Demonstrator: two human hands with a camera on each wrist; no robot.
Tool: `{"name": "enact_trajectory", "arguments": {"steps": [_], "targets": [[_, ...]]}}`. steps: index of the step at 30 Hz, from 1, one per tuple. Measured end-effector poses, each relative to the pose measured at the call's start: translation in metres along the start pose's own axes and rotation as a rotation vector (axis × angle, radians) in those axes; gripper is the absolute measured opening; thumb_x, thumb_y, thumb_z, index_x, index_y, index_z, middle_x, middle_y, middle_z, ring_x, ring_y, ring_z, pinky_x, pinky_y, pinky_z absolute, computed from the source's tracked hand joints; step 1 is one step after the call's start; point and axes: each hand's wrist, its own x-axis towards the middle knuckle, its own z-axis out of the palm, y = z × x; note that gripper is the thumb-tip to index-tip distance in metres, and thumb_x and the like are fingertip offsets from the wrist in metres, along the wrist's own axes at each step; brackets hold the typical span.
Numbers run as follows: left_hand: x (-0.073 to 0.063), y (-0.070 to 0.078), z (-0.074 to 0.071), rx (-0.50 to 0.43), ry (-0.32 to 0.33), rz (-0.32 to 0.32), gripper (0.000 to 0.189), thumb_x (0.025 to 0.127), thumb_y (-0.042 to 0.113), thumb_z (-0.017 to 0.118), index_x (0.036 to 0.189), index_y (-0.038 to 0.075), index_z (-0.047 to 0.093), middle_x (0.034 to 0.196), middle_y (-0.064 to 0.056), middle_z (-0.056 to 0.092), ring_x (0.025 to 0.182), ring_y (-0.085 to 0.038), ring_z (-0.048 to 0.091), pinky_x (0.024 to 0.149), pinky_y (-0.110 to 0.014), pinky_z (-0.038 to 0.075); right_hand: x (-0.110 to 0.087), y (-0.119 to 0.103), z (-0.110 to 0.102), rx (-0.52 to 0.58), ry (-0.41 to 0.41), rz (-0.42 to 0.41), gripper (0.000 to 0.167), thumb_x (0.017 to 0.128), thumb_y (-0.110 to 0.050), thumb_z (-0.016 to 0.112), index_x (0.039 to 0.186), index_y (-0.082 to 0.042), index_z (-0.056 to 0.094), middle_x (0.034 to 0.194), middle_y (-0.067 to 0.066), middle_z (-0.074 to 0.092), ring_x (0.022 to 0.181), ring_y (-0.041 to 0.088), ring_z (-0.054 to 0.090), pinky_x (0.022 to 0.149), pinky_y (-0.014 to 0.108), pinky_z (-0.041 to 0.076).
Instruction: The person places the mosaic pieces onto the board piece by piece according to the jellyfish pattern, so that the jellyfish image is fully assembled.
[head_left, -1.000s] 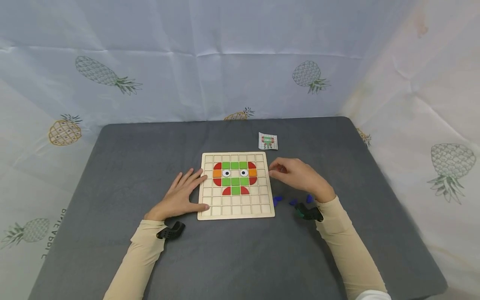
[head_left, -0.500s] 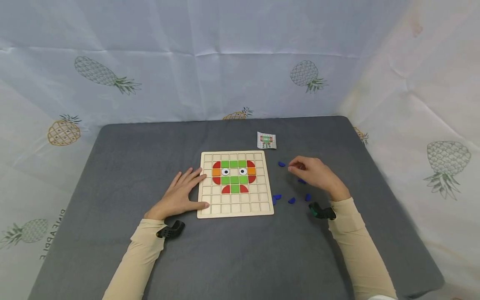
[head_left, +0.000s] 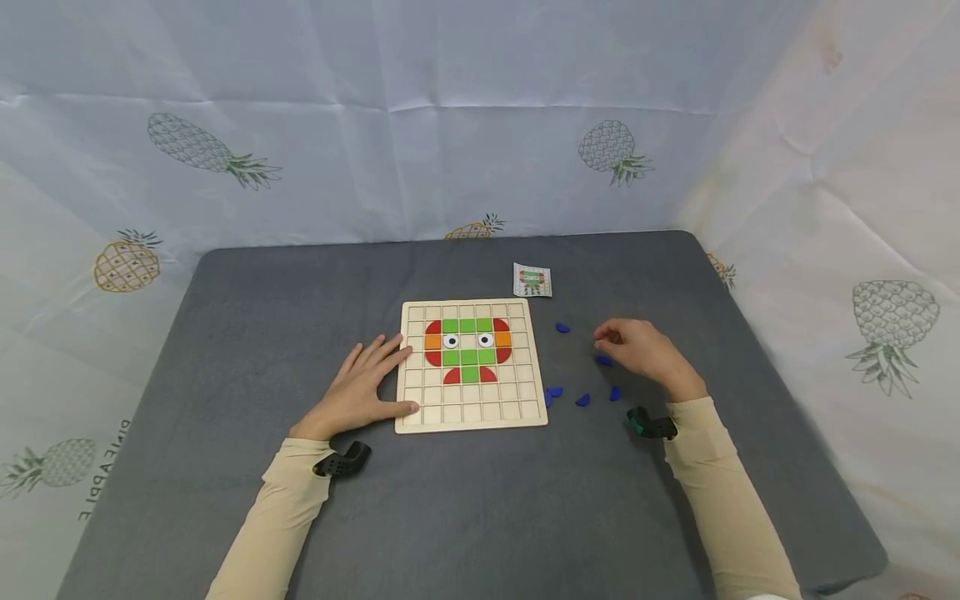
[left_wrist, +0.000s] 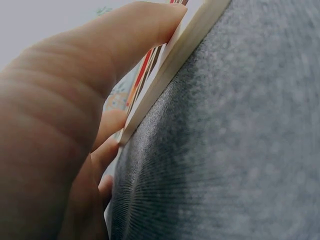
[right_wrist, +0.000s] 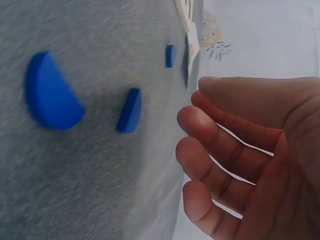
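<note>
A square wooden grid board lies on the table, holding red, green and orange pieces and two eye pieces. My left hand rests at its left edge with fingers spread; in the left wrist view, the thumb touches the board's rim. To the right of the board, my right hand hovers above the table, fingers loosely bent and nothing visible between them. Closest to its fingertips in the head view is a blue half-round piece. The right wrist view shows a larger-looking blue half-round piece beside it.
More blue half-round pieces lie right of the board: one near the back, others toward the front. A small printed pattern card lies behind the board. Pineapple-print cloth hangs behind the grey table.
My right hand has drawn away from the board's right edge, moving right. A blue half-round piece that it covered now shows near the card. The left hand has stayed in place.
</note>
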Motion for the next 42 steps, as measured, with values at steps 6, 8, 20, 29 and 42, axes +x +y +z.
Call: {"name": "enact_trajectory", "arguments": {"steps": [6,8,20,29,42], "targets": [[0.000,0.000,0.000,0.008,0.006,0.011,0.098,0.081,0.063,0.074,0.160,0.021,0.035,0.171,-0.004,0.020,0.160,-0.032,0.010,0.129,-0.055,0.000,-0.005,0.006,0.004,-0.031,-0.024,0.044,0.026,0.102,-0.017,0.059,0.121,-0.003,0.069,0.119,0.019,0.071,0.107,0.035,0.067,0.090,0.055,0.055],[-0.001,0.000,0.001,0.011,0.007,0.010,0.097,0.081,0.063,0.074,0.160,0.022,0.034,0.171,-0.003,0.020,0.160,-0.031,0.010,0.129,-0.055,0.000,-0.006,0.008,0.006,-0.036,-0.030,0.054,0.025,0.102,-0.018,0.060,0.121,-0.004,0.069,0.118,0.019,0.071,0.107,0.035,0.066,0.090,0.055,0.055],[0.001,-0.003,0.003,0.018,0.021,0.002,0.097,0.081,0.064,0.074,0.160,0.023,0.034,0.170,-0.005,0.023,0.160,-0.031,0.010,0.129,-0.055,0.000,-0.004,0.013,0.019,-0.059,-0.012,0.033,0.018,0.097,-0.010,0.066,0.110,0.000,0.071,0.100,0.015,0.070,0.087,0.026,0.064,0.078,0.047,0.055],[0.002,-0.004,0.003,0.029,0.017,-0.004,0.098,0.082,0.063,0.073,0.161,0.024,0.032,0.170,-0.005,0.022,0.160,-0.030,0.009,0.130,-0.054,-0.001,-0.002,0.014,0.021,-0.043,-0.004,0.028,0.008,0.095,-0.008,0.066,0.101,-0.003,0.068,0.091,0.012,0.068,0.078,0.022,0.059,0.069,0.038,0.051],[0.002,-0.004,0.004,0.019,0.032,0.008,0.097,0.083,0.063,0.073,0.161,0.023,0.031,0.169,-0.008,0.024,0.160,-0.031,0.010,0.129,-0.055,-0.001,-0.001,0.002,0.016,0.053,0.036,-0.027,0.022,0.101,-0.013,0.062,0.120,-0.004,0.070,0.101,0.012,0.070,0.085,0.020,0.059,0.075,0.036,0.051]]}}
